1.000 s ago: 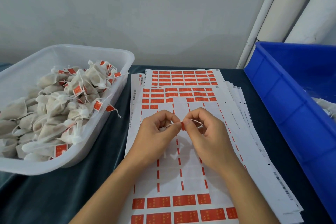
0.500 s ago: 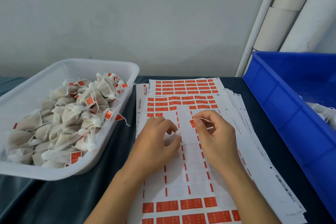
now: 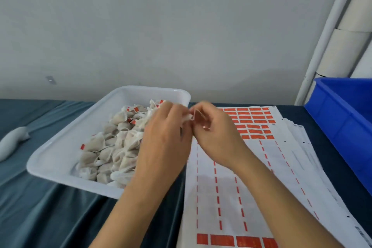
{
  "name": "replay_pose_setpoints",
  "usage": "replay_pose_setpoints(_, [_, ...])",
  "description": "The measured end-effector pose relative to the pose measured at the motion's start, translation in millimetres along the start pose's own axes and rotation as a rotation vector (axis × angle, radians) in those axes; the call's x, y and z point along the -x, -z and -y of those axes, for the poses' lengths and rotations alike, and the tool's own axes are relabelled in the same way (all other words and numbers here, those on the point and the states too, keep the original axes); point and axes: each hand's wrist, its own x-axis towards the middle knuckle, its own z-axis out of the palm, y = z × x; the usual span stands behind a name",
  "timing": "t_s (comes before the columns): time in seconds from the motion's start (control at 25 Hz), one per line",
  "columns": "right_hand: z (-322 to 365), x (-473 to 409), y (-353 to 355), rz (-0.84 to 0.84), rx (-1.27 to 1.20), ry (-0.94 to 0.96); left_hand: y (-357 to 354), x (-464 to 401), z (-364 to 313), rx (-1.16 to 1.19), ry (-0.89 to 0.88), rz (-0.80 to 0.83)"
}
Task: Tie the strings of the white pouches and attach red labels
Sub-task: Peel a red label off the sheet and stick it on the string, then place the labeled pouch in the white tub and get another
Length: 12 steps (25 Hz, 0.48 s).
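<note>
- We see the left hand [image 3: 164, 143] and right hand [image 3: 216, 135] at mid frame, fingers pinched together on a white pouch string [image 3: 188, 118].
- The white tray [image 3: 60, 153] of pouches [image 3: 112, 147] sits left of them.

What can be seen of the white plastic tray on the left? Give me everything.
The white plastic tray is a shallow rectangular tub with rounded corners and a rolled rim, glossy and slightly translucent. It sits flat on the dark teal cloth, turned at an angle to the table edge, left of the label sheets. A heap of small white pouches with strings fills it, several bearing red labels. The left hand covers its right side, so that edge is hidden.
</note>
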Motion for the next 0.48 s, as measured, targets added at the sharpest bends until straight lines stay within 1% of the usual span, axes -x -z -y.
replay_pose_setpoints(0.08, [18, -22, -23, 0.092, -0.068, 0.002, 18, -16, 21, -0.105, 0.047, -0.032])
replay_pose_setpoints(0.12, [23, -30, -37, 0.138, -0.039, -0.001, 26, -20, 34, -0.17, 0.083, -0.015])
replay_pose_setpoints(0.16, [25, -36, -49, 0.173, 0.037, 0.003, 31, -21, 47, -0.242, 0.135, 0.044])
replay_pose_setpoints(0.24, [22, -44, -67, 0.21, 0.267, 0.043, 32, -18, 65, -0.358, 0.275, 0.271])
replay_pose_setpoints(0.28, [19, -45, -71, 0.225, 0.35, 0.045, 29, -16, 69, -0.386, 0.311, 0.385])
replay_pose_setpoints(0.32, [17, -45, -73, 0.239, 0.374, 0.03, 28, -15, 71, -0.394, 0.322, 0.462])
replay_pose_setpoints(0.4, [16, -41, -67, 0.232, 0.326, 0.018, 29, -14, 68, -0.397, 0.333, 0.471])
replay_pose_setpoints(0.48, [20, -35, -55, 0.191, 0.293, 0.046, 30, -17, 59, -0.491, 0.283, 0.369])
